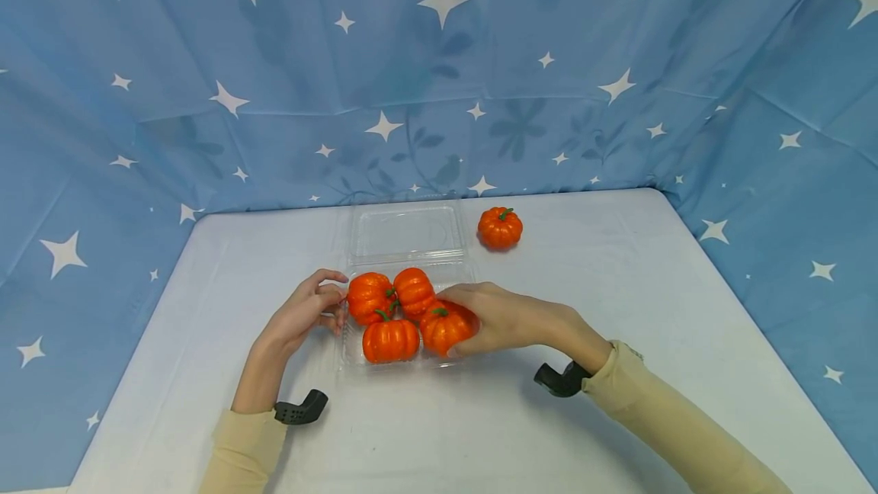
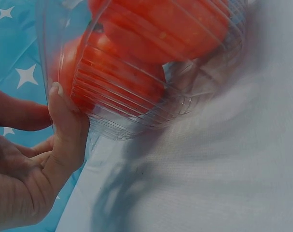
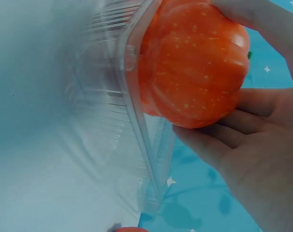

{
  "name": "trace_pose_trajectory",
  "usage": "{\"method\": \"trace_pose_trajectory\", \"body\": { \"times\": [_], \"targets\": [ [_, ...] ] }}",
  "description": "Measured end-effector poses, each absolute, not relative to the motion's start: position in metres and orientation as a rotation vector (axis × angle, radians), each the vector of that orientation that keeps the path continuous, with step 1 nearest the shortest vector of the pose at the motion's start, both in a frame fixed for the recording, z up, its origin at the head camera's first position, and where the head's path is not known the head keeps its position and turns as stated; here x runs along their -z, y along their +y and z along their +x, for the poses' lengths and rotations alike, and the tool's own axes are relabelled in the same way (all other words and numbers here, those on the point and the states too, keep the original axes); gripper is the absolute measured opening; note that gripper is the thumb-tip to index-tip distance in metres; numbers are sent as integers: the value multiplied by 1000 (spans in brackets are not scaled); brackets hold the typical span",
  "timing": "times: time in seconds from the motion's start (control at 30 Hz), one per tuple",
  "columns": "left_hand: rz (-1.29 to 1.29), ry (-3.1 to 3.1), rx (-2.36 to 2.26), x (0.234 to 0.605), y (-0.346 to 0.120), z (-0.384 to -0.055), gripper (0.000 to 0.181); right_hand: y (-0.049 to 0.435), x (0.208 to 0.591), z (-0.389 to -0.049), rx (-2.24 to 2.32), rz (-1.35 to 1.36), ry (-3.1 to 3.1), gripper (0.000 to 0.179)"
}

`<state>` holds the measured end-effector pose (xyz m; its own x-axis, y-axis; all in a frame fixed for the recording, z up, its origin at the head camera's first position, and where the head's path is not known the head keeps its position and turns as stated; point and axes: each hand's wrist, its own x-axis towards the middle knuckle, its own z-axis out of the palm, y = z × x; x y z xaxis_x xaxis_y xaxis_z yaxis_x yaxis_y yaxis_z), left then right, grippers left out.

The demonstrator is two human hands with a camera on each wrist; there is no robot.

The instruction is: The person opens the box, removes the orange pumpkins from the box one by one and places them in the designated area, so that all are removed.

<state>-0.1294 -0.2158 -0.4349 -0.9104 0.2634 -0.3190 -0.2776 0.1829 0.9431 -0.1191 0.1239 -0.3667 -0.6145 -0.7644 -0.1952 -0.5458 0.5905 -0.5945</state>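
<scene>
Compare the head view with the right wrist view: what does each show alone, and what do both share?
Head only: the left hand at the clear container, and two beige sleeves.
Right wrist only: pale flecks on the held pumpkin, and the container's side ribs.
Both: that pumpkin, the right hand gripping it, the container and the starry cloth.

Beige sleeves [image 1: 675, 421] meet angled black wrist pieces [image 1: 299, 411], the left one apparently dotted with small holes.
</scene>
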Motion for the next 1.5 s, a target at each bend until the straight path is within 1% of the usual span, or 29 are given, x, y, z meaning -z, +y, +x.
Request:
{"method": "trace_pose_trajectory", "body": {
  "times": [0.2, 0.57, 0.87, 1.1, 1.5],
  "targets": [
    [-16, 2073, -1765, 434, -216, -129, 39, 128, 367, -119, 759, -1073, 2415, 72],
    [-39, 2086, -1761, 435, -216, -129, 38, 136, 373, -124, 850, -1131, 2471, 69],
    [-48, 2084, -1760, 434, -216, -129, 37, 145, 378, -130, 938, -1141, 2563, 73],
    [-53, 2076, -1769, 433, -216, -128, 36, 151, 379, -132, 1040, -1103, 2646, 78],
    [-81, 2083, -1781, 435, -216, -130, 36, 168, 377, -134, 1028, -957, 2774, 77]
  ]
}}
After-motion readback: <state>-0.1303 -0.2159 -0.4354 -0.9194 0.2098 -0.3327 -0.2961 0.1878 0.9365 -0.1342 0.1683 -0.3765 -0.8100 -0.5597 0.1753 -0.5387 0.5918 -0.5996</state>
